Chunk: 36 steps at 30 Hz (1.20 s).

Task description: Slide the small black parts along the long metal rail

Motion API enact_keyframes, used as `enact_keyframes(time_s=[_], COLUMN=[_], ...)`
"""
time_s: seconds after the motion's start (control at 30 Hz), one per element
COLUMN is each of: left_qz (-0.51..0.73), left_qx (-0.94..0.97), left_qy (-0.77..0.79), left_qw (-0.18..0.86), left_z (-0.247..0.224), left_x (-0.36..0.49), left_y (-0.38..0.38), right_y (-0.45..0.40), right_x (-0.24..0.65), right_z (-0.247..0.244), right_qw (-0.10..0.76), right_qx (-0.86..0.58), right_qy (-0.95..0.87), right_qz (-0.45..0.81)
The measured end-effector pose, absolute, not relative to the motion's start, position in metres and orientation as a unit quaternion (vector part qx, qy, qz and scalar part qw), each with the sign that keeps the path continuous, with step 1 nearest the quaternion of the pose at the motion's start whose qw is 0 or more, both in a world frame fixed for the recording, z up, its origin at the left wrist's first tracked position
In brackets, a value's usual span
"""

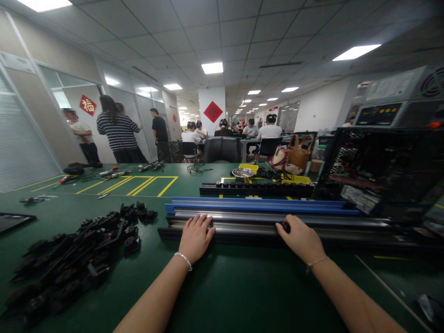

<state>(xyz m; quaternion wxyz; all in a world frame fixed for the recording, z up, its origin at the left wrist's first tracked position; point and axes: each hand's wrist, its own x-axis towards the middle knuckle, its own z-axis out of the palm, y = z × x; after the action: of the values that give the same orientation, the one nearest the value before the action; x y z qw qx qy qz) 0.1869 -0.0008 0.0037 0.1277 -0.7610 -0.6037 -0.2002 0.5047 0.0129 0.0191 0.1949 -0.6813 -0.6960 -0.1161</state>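
A person's left hand [194, 238] rests on a long near rail [244, 230], its fingers slightly spread and bent over the top; whether they grip anything beneath cannot be told. The fingers of the right hand [305, 238], farther along the same rail, are closed on a small black piece [286, 226], pinched between thumb and forefinger at the rail's upper face.

A piece this small could slip from the pinch, most likely if it catches or tilts against the smooth metal. Uneven pressure from the two hands might skew the near rail on the worktop [239, 296], nudging the second rail [253, 216] and blue rail [256, 205] just beyond the fingers. A careless sweep of the left forearm could scatter the pile of black parts [93, 249] left of those fingers; a slide to the right might bring the rails against the open computer case [374, 171] on that side.

The near rail is long, straight and dark-sided, with a bright, brushed-looking metal strip along its top. The blue rail shows a ridged, satin-like surface. The parts in the pile look angular and matte, jumbled over the dark green worktop. Well beyond the fingers, a round metal bowl [243, 173] shines beside yellow trays [296, 179].
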Motion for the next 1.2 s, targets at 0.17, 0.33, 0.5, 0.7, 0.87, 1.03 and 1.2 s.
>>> enact_keyframes(time_s=[0.17,0.33,0.5,0.7,0.87,1.03,1.2], left_qz=[-0.194,-0.195,-0.201,-0.198,-0.202,-0.204,-0.209], left_qx=[-0.76,-0.761,-0.779,-0.78,-0.789,-0.799,-0.799], left_qy=[-0.607,-0.604,-0.579,-0.581,-0.568,-0.555,-0.553], left_qw=[0.128,0.137,0.131,0.121,0.118,0.11,0.112], left_z=[0.005,0.005,0.005,0.005,0.005,0.005,0.004], left_x=[0.188,0.193,0.199,0.199,0.2,0.203,0.203], left_y=[-0.002,-0.005,-0.006,-0.005,-0.005,-0.005,-0.005], right_y=[0.012,0.013,0.013,0.012,0.01,0.009,0.008], right_x=[0.499,0.493,0.49,0.482,0.477,0.476,0.474], right_z=[0.019,0.018,0.019,0.02,0.022,0.025,0.026], right_qw=[0.19,0.193,0.185,0.19,0.187,0.172,0.177], right_qx=[-0.679,-0.679,-0.693,-0.691,-0.694,-0.707,-0.717], right_qy=[-0.698,-0.695,-0.685,-0.681,-0.677,-0.671,-0.661], right_qz=[-0.125,-0.137,-0.127,-0.149,-0.158,-0.143,-0.137])
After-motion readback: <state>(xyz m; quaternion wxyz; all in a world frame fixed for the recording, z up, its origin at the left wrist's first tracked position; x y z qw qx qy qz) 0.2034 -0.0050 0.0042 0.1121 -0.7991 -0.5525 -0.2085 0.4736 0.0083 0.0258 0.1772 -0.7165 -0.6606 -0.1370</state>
